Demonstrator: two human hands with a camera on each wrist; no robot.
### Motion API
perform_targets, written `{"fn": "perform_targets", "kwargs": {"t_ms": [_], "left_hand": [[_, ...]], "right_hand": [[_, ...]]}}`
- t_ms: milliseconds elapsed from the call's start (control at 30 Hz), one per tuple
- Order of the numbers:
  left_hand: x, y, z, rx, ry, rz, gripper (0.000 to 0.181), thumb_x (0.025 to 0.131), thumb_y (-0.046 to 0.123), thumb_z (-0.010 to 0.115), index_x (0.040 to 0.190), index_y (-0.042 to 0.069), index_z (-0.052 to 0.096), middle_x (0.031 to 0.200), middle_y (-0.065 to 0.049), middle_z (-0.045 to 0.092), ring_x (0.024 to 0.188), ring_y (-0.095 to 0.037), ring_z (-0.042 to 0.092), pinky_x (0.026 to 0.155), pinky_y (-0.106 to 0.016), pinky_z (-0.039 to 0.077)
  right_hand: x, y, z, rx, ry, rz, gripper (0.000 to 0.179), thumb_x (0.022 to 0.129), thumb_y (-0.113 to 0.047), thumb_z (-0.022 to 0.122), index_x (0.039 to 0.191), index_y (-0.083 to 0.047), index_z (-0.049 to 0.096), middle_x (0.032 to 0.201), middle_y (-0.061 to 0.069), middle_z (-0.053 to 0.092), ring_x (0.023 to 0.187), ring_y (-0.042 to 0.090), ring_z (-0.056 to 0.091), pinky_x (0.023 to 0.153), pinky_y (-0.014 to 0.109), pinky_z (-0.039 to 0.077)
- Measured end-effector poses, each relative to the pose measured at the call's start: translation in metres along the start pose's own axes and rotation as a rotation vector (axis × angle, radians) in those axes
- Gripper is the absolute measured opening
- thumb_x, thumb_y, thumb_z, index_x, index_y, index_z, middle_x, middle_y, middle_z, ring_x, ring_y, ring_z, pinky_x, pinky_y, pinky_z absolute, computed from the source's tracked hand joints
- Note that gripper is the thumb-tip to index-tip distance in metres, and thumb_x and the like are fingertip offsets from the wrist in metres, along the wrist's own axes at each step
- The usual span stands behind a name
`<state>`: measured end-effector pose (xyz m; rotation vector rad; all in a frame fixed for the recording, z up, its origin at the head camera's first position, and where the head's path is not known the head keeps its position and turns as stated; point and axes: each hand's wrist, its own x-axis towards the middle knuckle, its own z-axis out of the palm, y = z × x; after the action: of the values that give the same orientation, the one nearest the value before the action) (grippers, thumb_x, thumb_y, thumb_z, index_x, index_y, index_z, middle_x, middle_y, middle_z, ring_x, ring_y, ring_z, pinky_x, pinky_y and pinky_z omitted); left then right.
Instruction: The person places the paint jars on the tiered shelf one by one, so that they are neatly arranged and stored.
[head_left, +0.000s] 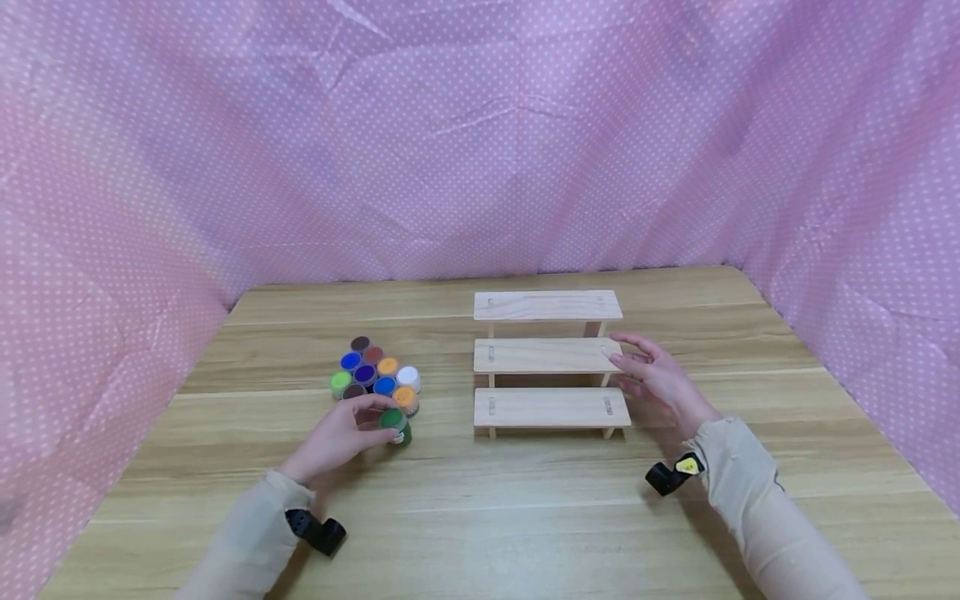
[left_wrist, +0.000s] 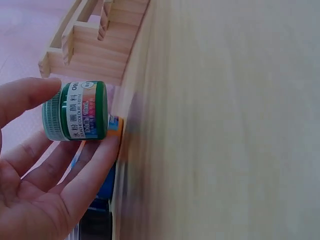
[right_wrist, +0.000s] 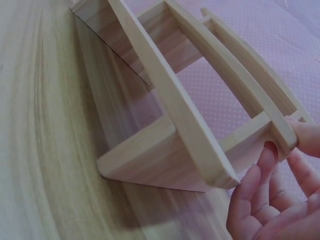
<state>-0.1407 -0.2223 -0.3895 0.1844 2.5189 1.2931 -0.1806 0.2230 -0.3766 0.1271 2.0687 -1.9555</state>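
My left hand [head_left: 339, 437] holds a small green paint jar [head_left: 395, 423] between thumb and fingers, at the near edge of a cluster of paint jars [head_left: 363, 374]. In the left wrist view the jar [left_wrist: 82, 111] lies sideways in the picture, its printed label facing the camera. To the right stands a three-tier wooden display rack [head_left: 546, 357]. My right hand [head_left: 663, 382] grips the right end of its middle tier; in the right wrist view the thumb lies on top of that board [right_wrist: 250, 95] and fingers are curled beneath it.
The clustered jars have blue, purple, brown, orange, white and light green tops and stand close together. A wood-grain table [head_left: 480, 517] carries everything. Pink dotted cloth [head_left: 517, 150] hangs behind the table and along both sides.
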Motion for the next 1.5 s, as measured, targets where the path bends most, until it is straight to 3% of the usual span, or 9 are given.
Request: {"fn": "perform_targets", "kwargs": {"t_ms": [67,233,400,533,700,833,1000,1233,1500], "left_hand": [[0.002,0.002,0.001,-0.019,0.005,-0.011,0.042,0.077,0.032,0.074,0.113,0.015,0.060,0.119,-0.005,0.060,0.118,-0.030,0.053,0.100,-0.048,0.044],[0.008,0.010,0.001,-0.045,0.003,0.034,0.043,0.078,0.031,0.074,0.116,0.015,0.060,0.118,-0.003,0.061,0.119,-0.029,0.052,0.097,-0.044,0.046],[0.012,0.021,0.001,-0.063,0.018,0.077,0.040,0.079,0.027,0.074,0.114,0.014,0.061,0.116,-0.005,0.061,0.110,-0.025,0.054,0.088,-0.033,0.048],[0.015,0.027,0.002,-0.061,0.037,0.103,0.038,0.080,0.025,0.073,0.114,0.013,0.061,0.117,-0.008,0.060,0.108,-0.025,0.055,0.085,-0.031,0.049],[0.020,0.037,0.003,-0.072,0.049,0.123,0.039,0.080,0.025,0.072,0.115,0.013,0.060,0.117,-0.006,0.061,0.108,-0.024,0.057,0.087,-0.034,0.050],[0.028,0.052,0.004,-0.076,0.062,0.134,0.042,0.081,0.026,0.072,0.119,0.013,0.059,0.117,-0.005,0.062,0.107,-0.024,0.058,0.087,-0.034,0.050],[0.036,0.078,0.006,-0.148,0.054,0.206,0.042,0.081,0.022,0.072,0.120,0.013,0.058,0.117,-0.008,0.061,0.104,-0.023,0.059,0.080,-0.029,0.055],[0.048,0.111,0.013,-0.182,0.029,0.297,0.039,0.082,0.018,0.071,0.119,0.013,0.059,0.116,-0.006,0.062,0.105,-0.021,0.060,0.083,-0.030,0.055],[0.064,0.139,0.024,-0.188,0.021,0.331,0.039,0.082,0.018,0.071,0.119,0.011,0.059,0.114,-0.004,0.063,0.104,-0.020,0.061,0.082,-0.030,0.055]], "right_hand": [[0.000,0.000,0.000,0.013,0.004,0.003,0.052,0.088,-0.029,0.063,0.135,-0.020,0.041,0.099,-0.009,0.056,0.084,0.005,0.059,0.075,0.018,0.052],[0.000,0.001,-0.001,0.037,0.006,-0.004,0.044,0.089,-0.027,0.063,0.129,-0.023,0.046,0.100,-0.010,0.054,0.085,0.003,0.058,0.076,0.018,0.052],[0.002,0.001,0.000,0.040,0.018,0.010,0.052,0.088,-0.027,0.063,0.135,-0.021,0.042,0.106,-0.009,0.051,0.091,0.001,0.056,0.082,0.017,0.051],[0.003,0.000,0.002,0.104,0.011,0.021,0.055,0.087,-0.024,0.064,0.136,-0.019,0.040,0.108,-0.007,0.047,0.093,0.002,0.054,0.085,0.018,0.050],[0.002,-0.002,0.004,0.167,0.006,0.013,0.049,0.088,-0.019,0.064,0.132,-0.017,0.043,0.105,-0.005,0.046,0.088,0.003,0.053,0.079,0.016,0.052],[0.003,-0.003,0.004,0.207,0.000,0.010,0.047,0.087,-0.015,0.064,0.129,-0.018,0.045,0.103,-0.005,0.048,0.082,0.003,0.055,0.073,0.015,0.052],[0.004,-0.003,0.004,0.238,-0.011,-0.002,0.038,0.087,-0.012,0.063,0.122,-0.020,0.048,0.100,-0.006,0.052,0.083,0.003,0.056,0.074,0.015,0.053],[0.002,-0.005,0.006,0.179,0.024,0.013,0.063,0.087,-0.015,0.064,0.141,-0.010,0.031,0.105,-0.005,0.049,0.083,0.002,0.057,0.077,0.015,0.052],[0.000,-0.008,0.005,0.178,0.020,0.022,0.065,0.086,-0.015,0.065,0.141,-0.010,0.031,0.107,-0.003,0.045,0.084,0.001,0.055,0.078,0.015,0.052]]}}
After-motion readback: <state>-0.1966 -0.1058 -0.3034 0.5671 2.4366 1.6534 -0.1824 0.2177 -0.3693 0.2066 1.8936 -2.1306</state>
